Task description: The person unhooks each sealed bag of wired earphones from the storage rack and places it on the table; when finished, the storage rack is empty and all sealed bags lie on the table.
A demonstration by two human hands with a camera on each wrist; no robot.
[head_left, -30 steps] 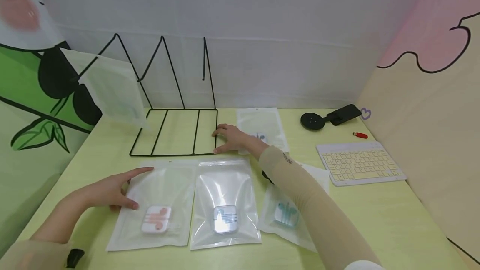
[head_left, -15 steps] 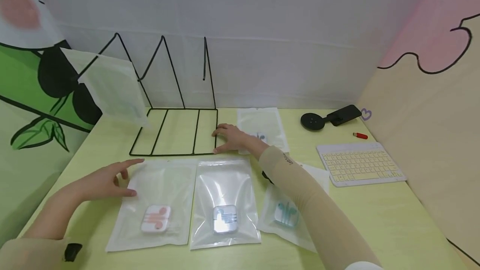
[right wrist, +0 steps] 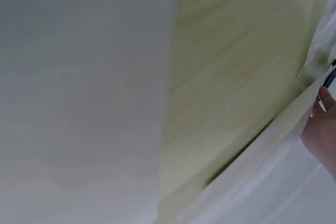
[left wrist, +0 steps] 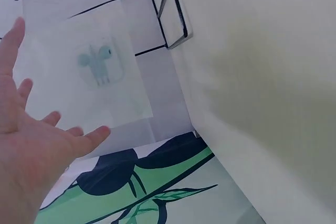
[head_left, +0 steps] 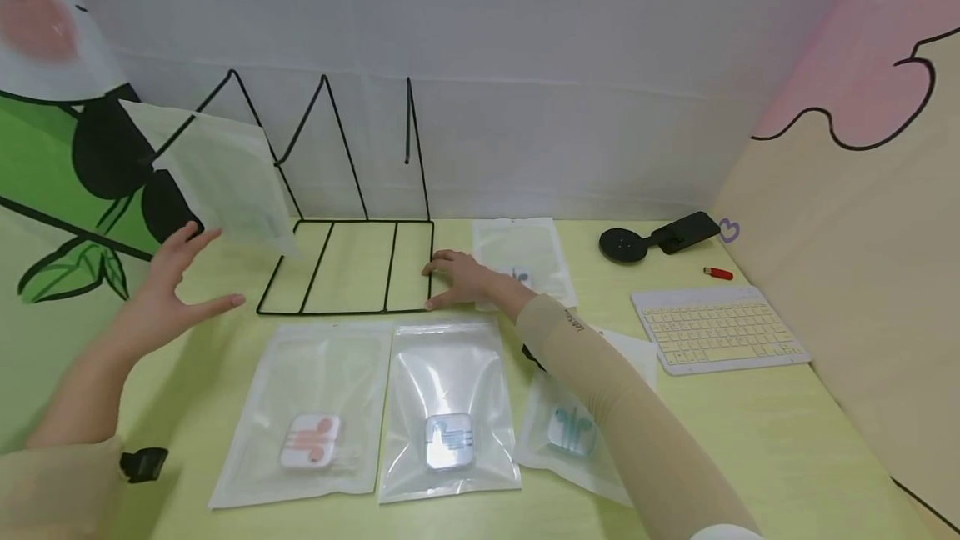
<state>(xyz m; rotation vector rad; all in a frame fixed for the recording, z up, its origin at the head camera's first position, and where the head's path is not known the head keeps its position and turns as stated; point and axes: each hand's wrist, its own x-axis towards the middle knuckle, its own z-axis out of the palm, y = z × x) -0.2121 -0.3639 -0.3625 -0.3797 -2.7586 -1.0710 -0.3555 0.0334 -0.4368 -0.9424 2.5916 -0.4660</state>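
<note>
A black wire rack with upright pointed arms stands at the back left. From its left arm hangs a translucent bag; boxed teal earphones show through it in the left wrist view. My left hand is raised just left of and below this bag, fingers spread, holding nothing. My right hand grips the right bar of the rack's base, fingers over the wire. Three zip bags lie in front: one with pink earphones, one clear with pale blue earphones, and one with teal earphones, partly under my right forearm.
Another bag lies flat behind my right wrist. To the right are a black phone stand, a red USB stick and a white keyboard. A white curtain closes the back, and printed cloth walls flank the table.
My left hand has left the bag with the pink earphones and risen up and leftward, its fingers spreading below the hanging bag. The right hand stays at the rack.
</note>
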